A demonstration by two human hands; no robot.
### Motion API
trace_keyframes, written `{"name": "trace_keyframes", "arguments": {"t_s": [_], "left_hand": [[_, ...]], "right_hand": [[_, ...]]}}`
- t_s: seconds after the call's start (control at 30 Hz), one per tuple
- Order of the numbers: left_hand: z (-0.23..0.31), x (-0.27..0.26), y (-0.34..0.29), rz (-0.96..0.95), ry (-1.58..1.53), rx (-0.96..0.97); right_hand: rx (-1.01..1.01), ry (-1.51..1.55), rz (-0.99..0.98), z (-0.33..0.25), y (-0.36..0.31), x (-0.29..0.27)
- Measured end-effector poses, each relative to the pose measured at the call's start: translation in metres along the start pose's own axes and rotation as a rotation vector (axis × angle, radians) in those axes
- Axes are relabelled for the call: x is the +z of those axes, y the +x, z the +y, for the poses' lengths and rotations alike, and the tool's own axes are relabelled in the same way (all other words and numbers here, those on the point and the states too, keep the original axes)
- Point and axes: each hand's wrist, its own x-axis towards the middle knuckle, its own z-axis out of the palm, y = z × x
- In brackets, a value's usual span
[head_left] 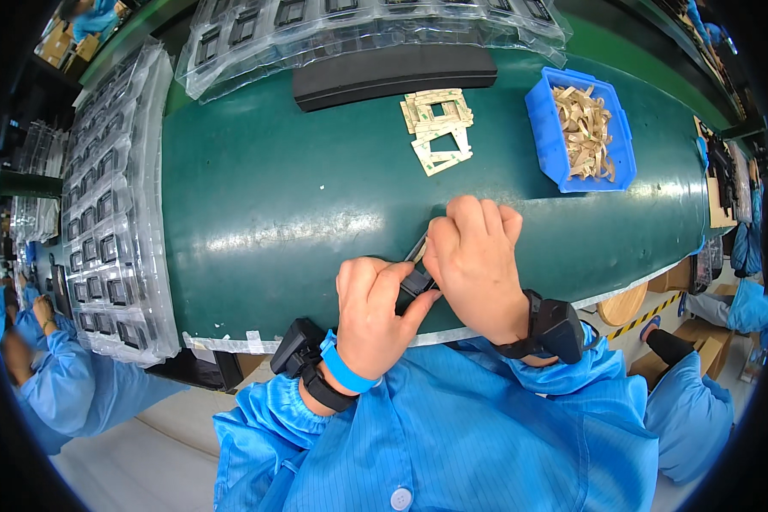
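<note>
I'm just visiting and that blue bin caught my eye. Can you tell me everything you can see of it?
The blue bin is a small open-topped box that looks like moulded plastic, with a thick rim. It sits flat on the green table, at its far right, angled slightly. It is filled with a loose heap of pale tan strips. Neither hand touches it; a small pile of frame-shaped backing sheets lies apart on its left.

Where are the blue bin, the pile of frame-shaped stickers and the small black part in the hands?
blue bin [538, 128], head view, on its left wall.
frame-shaped stickers [438, 128], head view, middle of the pile.
small black part [415, 282], head view, on its visible face between the hands.
</note>
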Motion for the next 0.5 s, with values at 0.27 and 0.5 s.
{"name": "trace_keyframes", "arguments": {"t_s": [0.27, 0.5], "left_hand": [[-0.003, 0.003, -0.002, -0.026, -0.029, -0.052], [0.001, -0.007, 0.006, -0.033, 0.010, -0.045]], "right_hand": [[0.082, 0.639, -0.123, -0.003, -0.006, -0.034], [0.356, 0.477, 0.267, 0.068, 0.013, -0.081]]}}
